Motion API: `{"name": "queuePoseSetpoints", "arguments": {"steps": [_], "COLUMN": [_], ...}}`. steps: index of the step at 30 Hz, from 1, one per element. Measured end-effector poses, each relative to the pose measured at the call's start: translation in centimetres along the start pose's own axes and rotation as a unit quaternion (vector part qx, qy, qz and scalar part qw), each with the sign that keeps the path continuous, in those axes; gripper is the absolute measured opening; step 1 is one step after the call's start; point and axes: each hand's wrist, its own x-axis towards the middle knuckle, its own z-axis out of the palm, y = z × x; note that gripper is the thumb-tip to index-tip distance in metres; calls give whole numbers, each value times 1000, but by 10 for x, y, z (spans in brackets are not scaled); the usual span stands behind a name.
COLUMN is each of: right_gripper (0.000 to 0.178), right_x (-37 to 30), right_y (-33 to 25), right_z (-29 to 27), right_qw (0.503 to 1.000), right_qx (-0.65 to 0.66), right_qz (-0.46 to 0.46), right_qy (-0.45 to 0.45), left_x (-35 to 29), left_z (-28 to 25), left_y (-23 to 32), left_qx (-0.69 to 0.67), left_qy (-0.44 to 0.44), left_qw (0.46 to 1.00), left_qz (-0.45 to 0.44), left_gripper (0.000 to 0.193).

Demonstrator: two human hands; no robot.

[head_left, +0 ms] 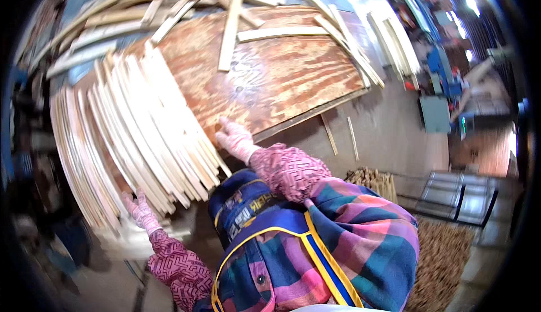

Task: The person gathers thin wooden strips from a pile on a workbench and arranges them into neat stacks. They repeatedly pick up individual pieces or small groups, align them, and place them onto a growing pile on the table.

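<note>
Where the stack of pale strips (141, 137) fans out over the left half of the bench, both gloved hands work at its near edge. The left hand (141, 210), in a pink glove, lies under the lower ends of the strips, fingers spread and touching the wood; whether it grips any strip cannot be told. The right hand (234, 138), also pink-gloved, rests flat with fingers extended at the right edge of the stack, just where the strips meet the plywood sheet (270, 69); it grasps nothing visibly. The sheet, reddish-brown and grained, lies tilted across the bench centre, its near edge overhanging. Loose slats (231, 27) lie scattered across the top of the sheet and beyond its far and right edges. Patterned pink sleeves cover both forearms; a plaid shirt and a blue apron with yellow trim (265, 222) fill the lower centre. A bundle of short sticks (375, 182) stands on the floor to the right, near a woven mat (442, 261).
</note>
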Motion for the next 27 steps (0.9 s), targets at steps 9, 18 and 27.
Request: {"name": "queuePoseSetpoints", "arguments": {"steps": [9, 18, 27], "right_gripper": [68, 97, 75], "right_x": [12, 50, 44], "right_y": [-81, -42, -83], "right_z": [9, 33, 42], "right_qw": [984, 984, 974], "right_qx": [116, 0, -195], "right_qz": [35, 60, 87], "right_qy": [-127, -166, -76], "left_x": [50, 74, 72], "left_z": [-3, -17, -24], "left_y": [71, 57, 8], "left_qx": [-20, 73, -139], "left_qy": [-169, -204, -126], "left_qw": [985, 976, 974], "left_qz": [9, -33, -125], "left_gripper": [51, 75, 59]}}
